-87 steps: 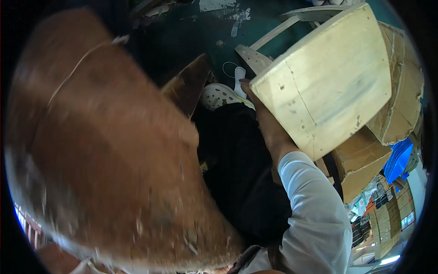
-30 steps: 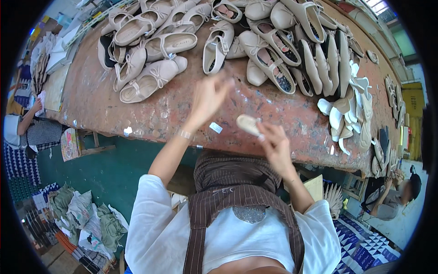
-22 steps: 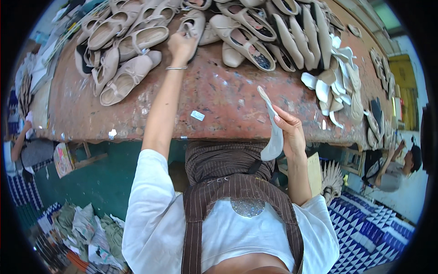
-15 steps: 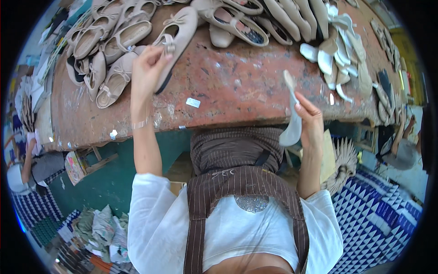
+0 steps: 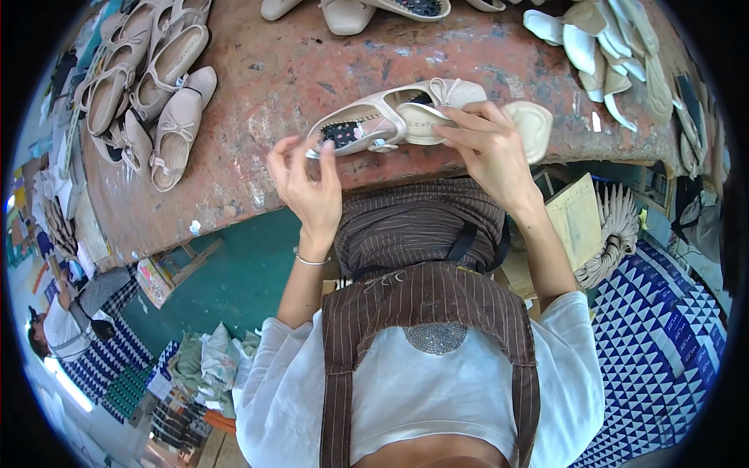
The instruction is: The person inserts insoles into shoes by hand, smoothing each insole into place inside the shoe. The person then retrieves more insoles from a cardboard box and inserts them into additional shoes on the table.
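A beige shoe (image 5: 356, 109) with a bow and strap lies across the near edge of the worktable, heel to the left and toe to the right. At its heel, my left hand (image 5: 303, 183) has thumb and fingers closed round the back rim. Dark flowered fabric shows inside the heel. A pale insole (image 5: 530, 131) is pinched in my right hand (image 5: 493, 148), over the front of the shoe. Its lettered end lies across the shoe's opening, while its broad end sticks out right of my fingers. The insole's middle is hidden behind my right hand.
Several beige shoes (image 5: 175, 129) are piled at the table's left, and more shoes (image 5: 347, 15) lie at the far edge. Loose white and beige insoles (image 5: 579, 47) heap at the right. A fanned beige bundle (image 5: 612, 234) hangs below the right side. Another person (image 5: 66, 324) is far left.
The shoe has come from the pile to the near table edge and turned sideways. My right hand has brought the insole left onto it. My left hand has moved right and nearer, to the heel.
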Available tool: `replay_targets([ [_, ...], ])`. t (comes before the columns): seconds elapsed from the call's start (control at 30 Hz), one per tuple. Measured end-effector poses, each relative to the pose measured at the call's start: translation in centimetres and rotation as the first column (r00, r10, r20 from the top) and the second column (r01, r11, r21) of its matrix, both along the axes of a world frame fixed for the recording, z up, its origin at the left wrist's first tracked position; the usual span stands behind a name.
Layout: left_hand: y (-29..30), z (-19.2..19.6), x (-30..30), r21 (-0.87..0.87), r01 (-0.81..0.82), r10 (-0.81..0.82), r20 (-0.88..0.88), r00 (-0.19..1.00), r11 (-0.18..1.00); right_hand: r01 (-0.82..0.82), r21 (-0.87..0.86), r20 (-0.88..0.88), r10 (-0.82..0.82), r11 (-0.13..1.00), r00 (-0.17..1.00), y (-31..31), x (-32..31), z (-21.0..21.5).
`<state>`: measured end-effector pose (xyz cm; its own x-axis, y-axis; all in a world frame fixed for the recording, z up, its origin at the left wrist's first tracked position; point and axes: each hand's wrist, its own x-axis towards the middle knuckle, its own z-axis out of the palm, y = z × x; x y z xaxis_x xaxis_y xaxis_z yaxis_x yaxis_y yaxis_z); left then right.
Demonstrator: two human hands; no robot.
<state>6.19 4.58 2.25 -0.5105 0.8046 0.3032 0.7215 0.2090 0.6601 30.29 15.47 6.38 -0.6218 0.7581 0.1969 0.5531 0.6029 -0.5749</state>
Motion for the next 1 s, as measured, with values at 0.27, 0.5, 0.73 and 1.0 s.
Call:
replay_targets([
  [0.27,0.7,-0.6,-0.2,-0.176,-0.005,0.108,0.582,0.806,0.984,-0.048,-0.184,-0.061,0.037,0.982,0.997,3.1,-3.6,-0.9],
  [0.5,0.1,-1.5,-0.7,-0.109,0.085,0.021,0.726,0.687,0.99,-0.243,-0.071,-0.1,0.235,0.967,0.967,2.1,-6.9,-2.4],
  [0.73,0.4,-1.5,-1.2,-0.082,0.095,-0.011,0.696,0.718,0.992,-0.253,-0.309,-0.208,0.195,0.917,0.959,2.0,-8.8,-3.5],
  [1.0,0.6,-3.6,-1.8,-0.048,-0.004,0.037,0.696,0.717,0.999,-0.255,-0.36,-0.167,0.208,0.897,0.964,1.6,-9.8,-3.7],
])
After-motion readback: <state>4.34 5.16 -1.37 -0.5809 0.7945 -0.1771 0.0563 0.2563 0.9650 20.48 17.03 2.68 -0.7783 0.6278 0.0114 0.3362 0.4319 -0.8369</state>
